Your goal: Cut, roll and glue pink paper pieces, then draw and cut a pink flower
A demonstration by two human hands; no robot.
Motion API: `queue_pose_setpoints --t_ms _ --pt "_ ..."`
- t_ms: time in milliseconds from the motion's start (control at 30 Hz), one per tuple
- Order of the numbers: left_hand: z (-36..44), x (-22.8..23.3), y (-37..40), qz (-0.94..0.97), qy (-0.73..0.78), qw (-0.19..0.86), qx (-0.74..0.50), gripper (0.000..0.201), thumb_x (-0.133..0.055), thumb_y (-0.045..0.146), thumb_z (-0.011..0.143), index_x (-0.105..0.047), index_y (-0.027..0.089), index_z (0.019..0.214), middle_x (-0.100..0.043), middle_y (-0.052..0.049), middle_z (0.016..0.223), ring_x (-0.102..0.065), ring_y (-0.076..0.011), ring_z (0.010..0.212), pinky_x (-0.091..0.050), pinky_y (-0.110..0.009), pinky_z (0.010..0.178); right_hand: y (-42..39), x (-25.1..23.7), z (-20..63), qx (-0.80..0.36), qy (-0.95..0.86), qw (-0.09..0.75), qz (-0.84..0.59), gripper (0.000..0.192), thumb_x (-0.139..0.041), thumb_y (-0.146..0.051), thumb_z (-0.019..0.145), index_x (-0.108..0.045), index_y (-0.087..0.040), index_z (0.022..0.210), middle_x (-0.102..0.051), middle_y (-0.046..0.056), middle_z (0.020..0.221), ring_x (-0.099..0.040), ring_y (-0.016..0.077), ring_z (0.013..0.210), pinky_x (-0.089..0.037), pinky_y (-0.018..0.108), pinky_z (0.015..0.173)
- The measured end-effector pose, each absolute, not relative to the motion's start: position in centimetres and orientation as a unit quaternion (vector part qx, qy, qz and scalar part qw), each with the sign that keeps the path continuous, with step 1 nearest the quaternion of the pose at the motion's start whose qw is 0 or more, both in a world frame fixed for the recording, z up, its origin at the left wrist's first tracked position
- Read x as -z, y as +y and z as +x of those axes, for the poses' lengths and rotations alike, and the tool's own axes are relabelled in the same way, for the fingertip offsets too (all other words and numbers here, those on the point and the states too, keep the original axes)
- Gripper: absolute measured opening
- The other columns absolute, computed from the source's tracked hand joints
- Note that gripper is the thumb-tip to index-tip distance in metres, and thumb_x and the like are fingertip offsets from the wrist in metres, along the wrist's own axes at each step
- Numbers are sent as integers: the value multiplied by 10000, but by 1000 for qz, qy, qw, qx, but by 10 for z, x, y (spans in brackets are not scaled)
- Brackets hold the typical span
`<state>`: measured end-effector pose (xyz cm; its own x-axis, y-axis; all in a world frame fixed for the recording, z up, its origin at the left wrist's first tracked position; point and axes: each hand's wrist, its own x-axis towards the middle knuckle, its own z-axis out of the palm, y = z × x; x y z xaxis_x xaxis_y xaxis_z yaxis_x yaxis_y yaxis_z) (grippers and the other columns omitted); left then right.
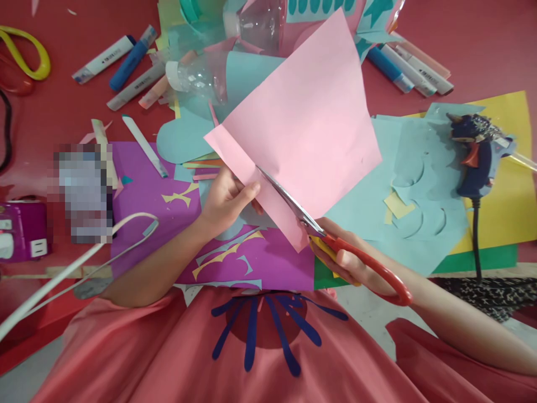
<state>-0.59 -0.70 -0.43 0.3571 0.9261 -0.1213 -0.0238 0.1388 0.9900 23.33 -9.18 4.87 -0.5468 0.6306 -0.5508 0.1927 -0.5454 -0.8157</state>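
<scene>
scissors in pink paper

nearest, the right hand [350, 263] reaches in from the lower right, forearm slanting across the lap, fingers curled through the red handles of the scissors [331, 238] and clamped on them. the blades run up and left from those fingers, partly parted, with the pink paper [306, 123] between them, the cut edge just beyond the knuckles. the left hand [226, 198] comes from the lower left, wrist bent, thumb on top and fingers underneath, pinched together on the paper's narrow left strip, just left of the blade tips. under both hands lies a purple sheet [138, 190] with yellow scraps. right of the scissor fingers, well apart, a blue glue gun [476, 154] rests on light blue paper [377, 196]. beyond the pink paper's far edge lie markers [121, 61] and a clear bottle [201, 73] on the red table [482, 45].
</scene>
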Motion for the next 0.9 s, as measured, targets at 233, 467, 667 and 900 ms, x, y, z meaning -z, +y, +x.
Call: queue_pose_setpoints --t_ms 233,467,667,900 --pt "-9 10 -6 553 435 591 -394 513 -683 625 784 -486 217 1025 -662 -7 766 -675 -172 642 -568 -313 585 -95 -48 231 -742 -449 156 -473 695 -499 -804 799 -487 -196 1135 -324 -90 605 -248 69 485 -188 225 404" --pt "-12 18 -3 514 473 564 -441 395 -653 590 791 -592 218 908 -656 -24 865 -658 -183 854 -568 -342 790 -92 -52 234 -736 -483 117 -460 696 -441 -810 823 -452 -200 1157 -322 -93 596 -254 74 480 -202 227 413" --pt "-10 14 -2 535 484 531 -445 436 -676 576 792 -603 221 1034 -676 -34 835 -638 -158 738 -540 -279 646 -97 -51 244 -736 -504 102 -439 606 -411 -762 876 -438 -218 1142 -362 -65 669 -291 78 524 -259 217 432" --pt "-7 10 -7 557 470 531 -432 502 -675 590 796 -503 244 1117 -643 31 681 -596 -125 535 -501 -254 507 -100 -47 246 -736 -514 112 -426 467 -377 -688 936 -427 -242 1064 -367 -62 680 -278 87 526 -287 237 459"
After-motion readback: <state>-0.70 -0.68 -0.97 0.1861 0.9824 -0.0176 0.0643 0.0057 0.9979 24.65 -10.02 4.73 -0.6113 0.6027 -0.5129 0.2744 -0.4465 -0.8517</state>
